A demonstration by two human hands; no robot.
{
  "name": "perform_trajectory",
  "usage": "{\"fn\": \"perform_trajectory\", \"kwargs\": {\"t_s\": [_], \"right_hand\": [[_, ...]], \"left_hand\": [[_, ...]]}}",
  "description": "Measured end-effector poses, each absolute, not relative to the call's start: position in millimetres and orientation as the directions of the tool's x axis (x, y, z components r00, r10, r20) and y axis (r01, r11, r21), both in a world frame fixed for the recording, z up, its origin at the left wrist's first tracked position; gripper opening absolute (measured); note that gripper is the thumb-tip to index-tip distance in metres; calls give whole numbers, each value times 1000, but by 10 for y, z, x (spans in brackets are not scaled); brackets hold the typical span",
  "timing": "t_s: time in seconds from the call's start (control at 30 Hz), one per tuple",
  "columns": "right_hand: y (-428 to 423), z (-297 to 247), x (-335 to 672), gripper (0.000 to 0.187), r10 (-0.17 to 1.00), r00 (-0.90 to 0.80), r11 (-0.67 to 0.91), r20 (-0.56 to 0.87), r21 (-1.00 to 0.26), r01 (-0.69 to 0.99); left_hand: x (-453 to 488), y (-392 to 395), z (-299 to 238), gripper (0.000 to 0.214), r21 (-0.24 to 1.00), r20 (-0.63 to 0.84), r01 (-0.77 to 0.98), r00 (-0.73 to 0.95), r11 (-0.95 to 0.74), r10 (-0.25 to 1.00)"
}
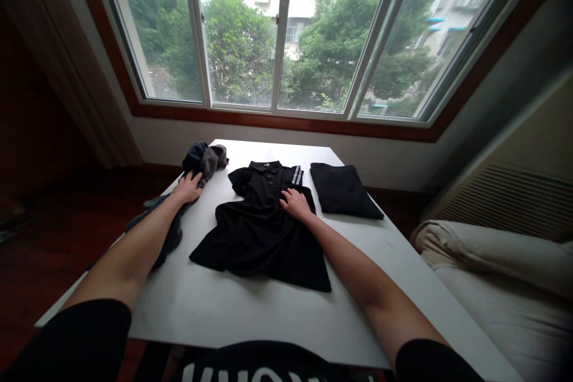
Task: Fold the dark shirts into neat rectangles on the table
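At the centre of the frame, a black short-sleeved polo shirt with pale stripes on one sleeve (264,245) is lying on a white flat-topped table (215,316). Its collar is pointing toward the top of the frame, its hem is spreading toward the bottom, and creases are running across its body.

The person's right hand (296,204) is resting on the shirt's right side, just right of the frame's centre; its fingers are extending loosely over the fabric, clenching nothing.

Left of centre, the left hand (188,187) is touching a crumpled heap of navy and grey cloth (210,159). Whether those fingers are pinching a fold, I cannot tell. The heap is trailing down along the table's left side, with the left forearm partly covering it.

Right of centre, a dark, flatly folded fabric bundle (344,191) is lying just beside the shirt, near the table's right edge.

Across the top of the frame, a wide white-framed sliding window (242,48) is showing green trees and pale buildings. A cream cushioned seat (514,316) is filling the lower right, and a dim brownish curtain (80,71) is hanging at upper left.
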State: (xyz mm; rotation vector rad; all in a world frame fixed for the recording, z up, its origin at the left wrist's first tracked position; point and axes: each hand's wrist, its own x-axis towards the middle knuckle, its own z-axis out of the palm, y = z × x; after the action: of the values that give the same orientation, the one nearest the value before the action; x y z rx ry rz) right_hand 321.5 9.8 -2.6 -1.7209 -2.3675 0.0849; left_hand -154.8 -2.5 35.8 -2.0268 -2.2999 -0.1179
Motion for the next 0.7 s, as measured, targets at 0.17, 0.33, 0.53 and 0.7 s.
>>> {"fn": "perform_trajectory", "kwargs": {"t_s": [0.17,0.33,0.53,0.7], "right_hand": [[108,-26,3232,55,950,-284,304,129,-186,934],[94,-6,3235,55,951,-282,303,126,-193,933],[98,0,3266,55,942,-305,329,144,-203,922],[96,15,3275,55,943,-301,327,144,-215,920]], "left_hand": [[-1586,218,335,80,-23,125,989,-141,145,982],[-1478,301,366,76,-97,100,981,-161,171,982],[-1337,220,555,77,-154,118,977,-131,148,984],[-962,-77,737,60,-245,249,969,95,-33,964]]}}
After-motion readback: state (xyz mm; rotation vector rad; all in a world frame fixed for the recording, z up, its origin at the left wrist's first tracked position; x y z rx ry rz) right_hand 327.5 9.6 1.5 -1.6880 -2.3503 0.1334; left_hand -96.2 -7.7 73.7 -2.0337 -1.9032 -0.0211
